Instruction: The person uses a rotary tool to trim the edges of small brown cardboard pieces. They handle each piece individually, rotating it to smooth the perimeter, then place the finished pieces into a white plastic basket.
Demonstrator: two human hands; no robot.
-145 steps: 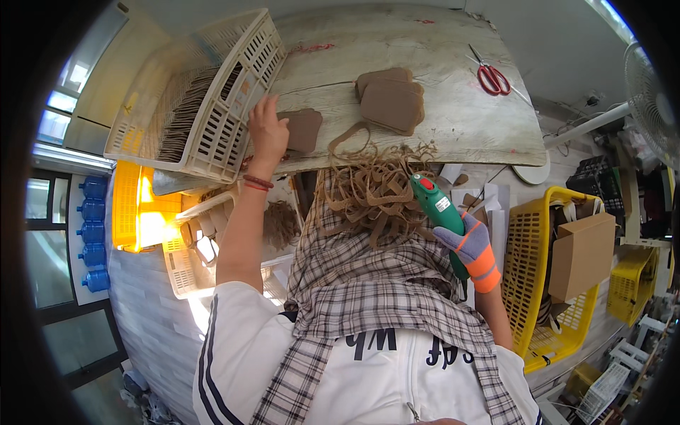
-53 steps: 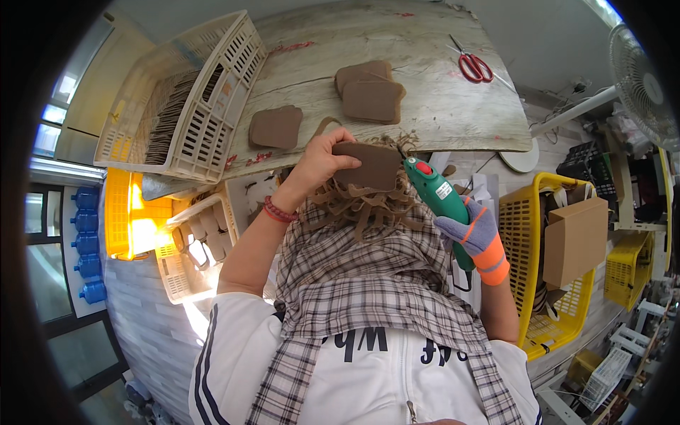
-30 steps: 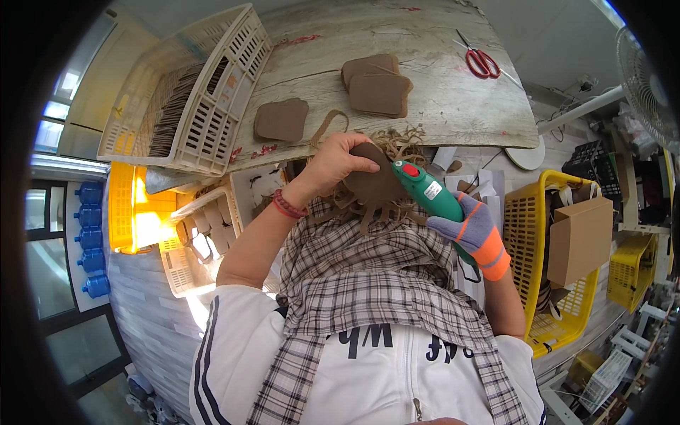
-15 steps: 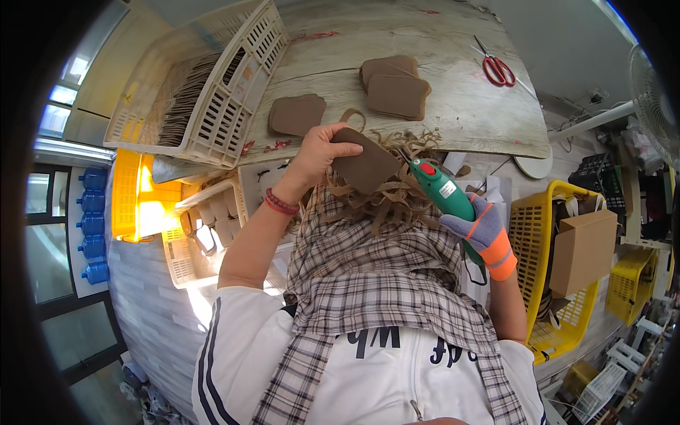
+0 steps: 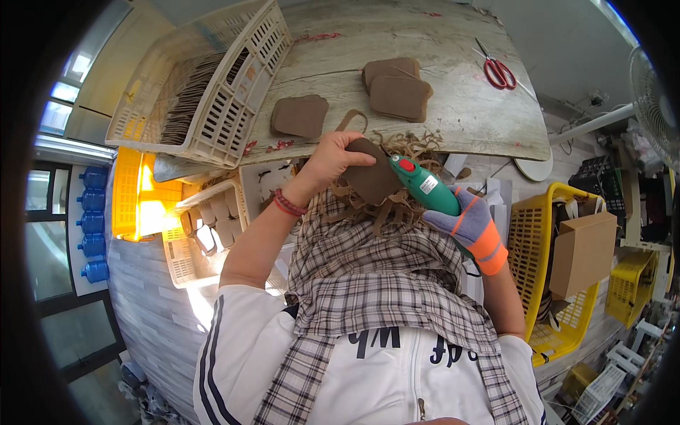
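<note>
Weathered grey boards make up the worktop [image 5: 453, 42], which fills the upper part of the view. At about 11 o'clock a white slatted basket [image 5: 212, 92] stands on it, packed with brown pieces. Three more brown pads lie flat: one [image 5: 300, 115] at 12 o'clock beside the basket, a stacked pair [image 5: 397, 88] toward 1 o'clock. Red scissors [image 5: 498, 71] lie further out at 1 o'clock.

Near the worktop's front edge, the left hand [image 5: 333, 159] grips a brown leather-like piece [image 5: 370, 177], fingers curled over its top edge and thumb beneath. Right beside it at 3 o'clock, the gloved right hand [image 5: 471, 227] is wrapped tight around a green power tool [image 5: 425, 188], whose nose meets the piece. Brown shavings [image 5: 386, 205] litter the checked cloth [image 5: 375, 283] on the lap. A yellow crate [image 5: 552, 283] stands at 4 o'clock.
</note>
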